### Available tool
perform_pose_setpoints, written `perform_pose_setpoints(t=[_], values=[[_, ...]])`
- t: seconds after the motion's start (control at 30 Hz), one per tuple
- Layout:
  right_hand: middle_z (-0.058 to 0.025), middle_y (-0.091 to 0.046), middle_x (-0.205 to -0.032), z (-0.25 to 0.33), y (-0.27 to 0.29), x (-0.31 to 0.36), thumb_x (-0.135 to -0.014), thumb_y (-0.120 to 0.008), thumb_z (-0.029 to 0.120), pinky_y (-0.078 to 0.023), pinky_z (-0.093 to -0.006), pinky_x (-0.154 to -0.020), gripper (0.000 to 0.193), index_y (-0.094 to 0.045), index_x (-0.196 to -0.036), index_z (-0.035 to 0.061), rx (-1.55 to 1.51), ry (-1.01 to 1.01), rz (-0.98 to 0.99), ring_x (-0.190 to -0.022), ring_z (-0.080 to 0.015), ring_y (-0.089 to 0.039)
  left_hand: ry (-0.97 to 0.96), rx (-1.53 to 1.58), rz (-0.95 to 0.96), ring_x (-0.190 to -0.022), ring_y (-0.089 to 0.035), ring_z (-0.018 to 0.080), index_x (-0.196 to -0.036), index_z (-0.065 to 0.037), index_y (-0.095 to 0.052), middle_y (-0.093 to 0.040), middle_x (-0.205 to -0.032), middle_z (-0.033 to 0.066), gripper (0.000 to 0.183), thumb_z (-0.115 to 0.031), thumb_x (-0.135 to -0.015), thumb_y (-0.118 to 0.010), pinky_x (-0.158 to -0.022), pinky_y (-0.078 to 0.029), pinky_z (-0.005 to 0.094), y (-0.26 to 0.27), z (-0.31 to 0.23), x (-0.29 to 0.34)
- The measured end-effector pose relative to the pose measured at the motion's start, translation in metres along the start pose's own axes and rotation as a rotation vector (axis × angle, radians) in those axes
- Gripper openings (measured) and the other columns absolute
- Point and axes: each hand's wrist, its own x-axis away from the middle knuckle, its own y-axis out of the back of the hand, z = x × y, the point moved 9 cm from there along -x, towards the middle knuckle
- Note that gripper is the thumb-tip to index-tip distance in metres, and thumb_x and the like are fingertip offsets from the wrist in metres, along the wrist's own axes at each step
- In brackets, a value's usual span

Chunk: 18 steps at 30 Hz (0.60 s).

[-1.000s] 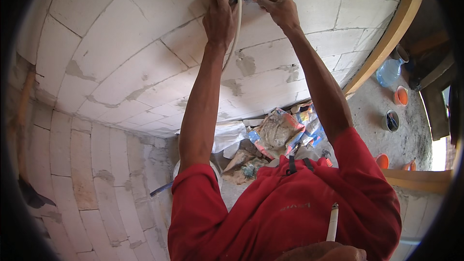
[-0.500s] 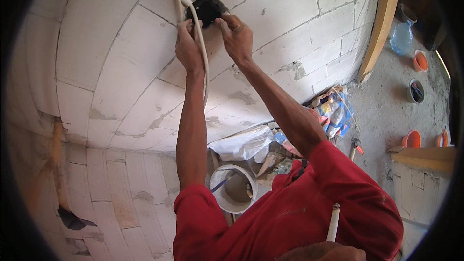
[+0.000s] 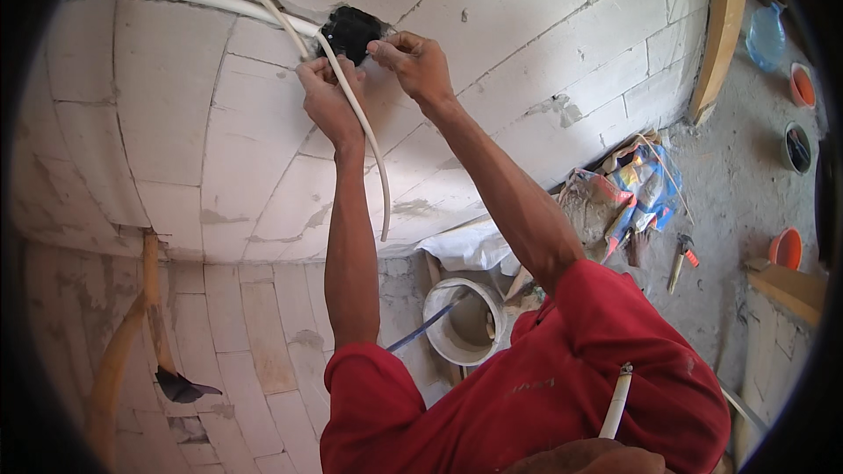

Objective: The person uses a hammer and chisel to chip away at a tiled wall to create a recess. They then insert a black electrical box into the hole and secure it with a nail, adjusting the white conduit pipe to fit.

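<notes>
Head view: upper left of centre, black squarish plastic-looking box [image 3: 353, 28] lies just above left hand [image 3: 329, 110] and left of right hand [image 3: 420, 68]; whether either pinches it, cannot tell.

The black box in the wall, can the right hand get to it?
Probably yes: the right hand is close beside the black box, and the white hanging tube is left of that hand, leaving the way free.

A black box [image 3: 353, 32] (squarish in outline) sits in the wall [image 3: 518, 22] of pale blocks
</notes>
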Motion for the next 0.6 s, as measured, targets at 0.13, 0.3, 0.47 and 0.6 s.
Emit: perform_pose_setpoints(t=[0.13, 0.3, 0.47, 0.6], values=[[-0.0197, -0.074, -0.083, 0.014, -0.008, 0.0, -0.092, -0.067, 0.034, -0.055, -0.0424, -0.072, 0.036, -0.074, -0.088, -0.0016, 0.351, -0.055, 0.057, -0.076, -0.0317, -0.073, 0.045, 0.01, -0.037, -0.07, -0.073, 0.0207, -0.108, 0.002, -0.049, -0.071, -0.086, 0.0162, 0.033, -0.021, -0.095, -0.07, -0.065, -0.057, 0.0321, 0.002, 0.001, 0.006], [-0.0248, -0.067, -0.073, 0.028, -0.015, 0.009, -0.091, -0.062, 0.035, -0.053, -0.0474, -0.071, 0.042, -0.068, -0.076, -0.004, 0.319, 0.007, -0.143, -0.07, -0.0347, -0.068, -0.043, -0.022, -0.002, -0.069, -0.069, 0.0177, -0.107, 0.0, -0.052, -0.071, -0.086, 0.0144, 0.031, -0.021, -0.095, -0.07, -0.064, -0.055, 0.0328, 0.004, -0.006, -0.006], [-0.0191, -0.045, -0.056, 0.025, -0.049, 0.074, -0.092, -0.062, 0.03, -0.044, -0.041, -0.057, 0.045, -0.053, -0.069, -0.0075, 0.041, -0.066, -0.242, -0.056, -0.0151, -0.048, -0.061, -0.128, 0.097, -0.079, -0.07, 0.0229, -0.108, -0.005, -0.062, -0.074, -0.089, 0.0108, 0.032, -0.031, -0.094, -0.072, -0.072, -0.054, 0.0375, 0.025, 0.005, -0.015], [-0.0116, -0.059, -0.074, 0.023, -0.02, 0.074, -0.091, -0.074, 0.036, -0.047, -0.0375, -0.063, 0.041, -0.058, -0.092, -0.002, 0.128, 0.065, -0.384, -0.065, -0.0151, -0.054, -0.039, -0.305, 0.12, -0.088, -0.074, 0.033, -0.108, -0.01, -0.068, -0.076, -0.092, 0.0109, 0.038, -0.046, -0.095, -0.068, -0.078, -0.056, 0.0452, 0.027, -0.014, -0.007]])
